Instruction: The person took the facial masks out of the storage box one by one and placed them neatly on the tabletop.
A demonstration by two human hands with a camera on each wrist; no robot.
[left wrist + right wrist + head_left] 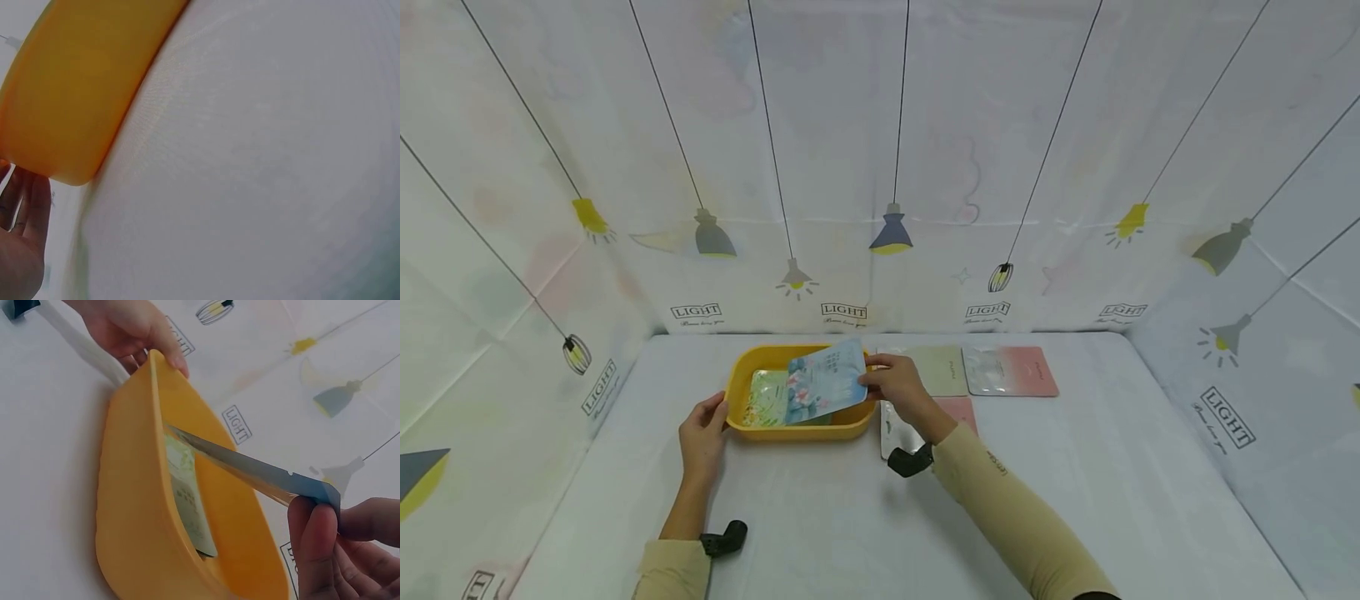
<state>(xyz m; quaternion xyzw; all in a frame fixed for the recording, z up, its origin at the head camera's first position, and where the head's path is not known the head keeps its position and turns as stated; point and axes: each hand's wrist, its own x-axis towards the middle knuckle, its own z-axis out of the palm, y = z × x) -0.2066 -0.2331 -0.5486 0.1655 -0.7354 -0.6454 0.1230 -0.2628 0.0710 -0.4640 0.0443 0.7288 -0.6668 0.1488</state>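
Note:
A yellow plastic tray with raised walls stands toward the back of the white table. My left hand holds its left end by the rim, thumb at the edge and fingers against the outer wall. Between thumb and fingers, my right hand pinches one end of a flat blue face mask packet printed with flowers. The packet slants over the tray, its far end dipping inside in the right wrist view. A green floral packet lies in the tray, partly covered by the blue one in the head view.
Right of the tray lie a pale green packet, a pink and silver packet and another pink one, partly under the right forearm. A patterned cloth wall rises behind the table's back edge.

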